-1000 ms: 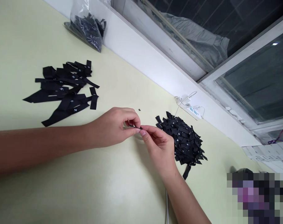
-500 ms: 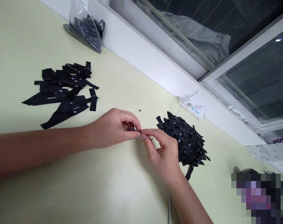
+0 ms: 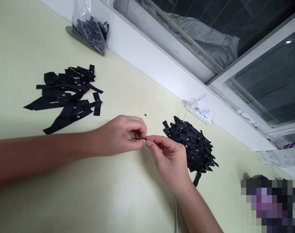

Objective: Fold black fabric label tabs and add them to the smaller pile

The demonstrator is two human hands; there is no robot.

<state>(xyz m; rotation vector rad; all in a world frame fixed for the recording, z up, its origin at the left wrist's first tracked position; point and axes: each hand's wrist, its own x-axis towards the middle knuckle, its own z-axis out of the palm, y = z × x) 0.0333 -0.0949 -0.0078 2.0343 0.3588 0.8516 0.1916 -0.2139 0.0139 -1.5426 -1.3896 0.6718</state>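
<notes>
Over the middle of the pale table (image 3: 108, 194), my left hand (image 3: 124, 134) pinches a thin black strip (image 3: 137, 138) seen nearly edge-on. The fingertips of my right hand (image 3: 170, 157) meet the left ones and close on the strip's other end, which they mostly hide. Beyond my right hand lies a dense heap of small black labels (image 3: 196, 145) with white marks. A looser pile of black strips (image 3: 67, 94), some with white letters, lies flat at the upper left, beyond my left forearm.
A clear plastic bag (image 3: 90, 32) of black pieces stands against the white ledge (image 3: 147, 58). A white power strip (image 3: 202, 115) with cables is behind the heap. A small dark speck (image 3: 145, 115) lies beyond my hands. A pixelated area (image 3: 268, 204) covers the lower right.
The fingers of my left hand have shifted slightly, and the black strip between them now lies flatter. The small loop seen by my right fingers is no longer visible. Both piles are unchanged.
</notes>
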